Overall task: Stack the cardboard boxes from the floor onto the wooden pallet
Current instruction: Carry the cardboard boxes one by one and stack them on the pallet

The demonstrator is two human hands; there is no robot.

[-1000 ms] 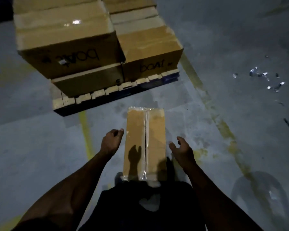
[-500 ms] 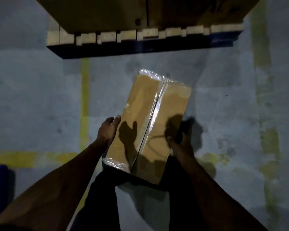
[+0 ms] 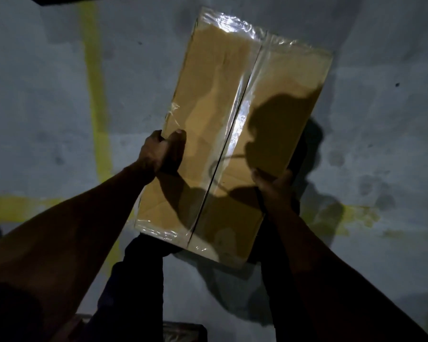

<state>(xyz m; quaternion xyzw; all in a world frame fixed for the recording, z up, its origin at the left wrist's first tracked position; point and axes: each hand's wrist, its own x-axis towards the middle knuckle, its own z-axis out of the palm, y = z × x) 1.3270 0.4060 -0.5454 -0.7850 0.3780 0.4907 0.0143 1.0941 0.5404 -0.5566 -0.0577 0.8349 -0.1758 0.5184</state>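
Both bare forearms are stretched forward and slightly inward, the left hand [image 3: 160, 150] being curled round the left edge of the cardboard box [image 3: 232, 134], thumb on top, while the right hand [image 3: 273, 186] is clamped on its right edge.

The single head-worn view looks almost straight down from above, close over the cardboard box [image 3: 232, 134] and the left hand [image 3: 158, 154] and right hand [image 3: 273, 187] at its sides, with grey floor [image 3: 381, 119] filling the frame behind
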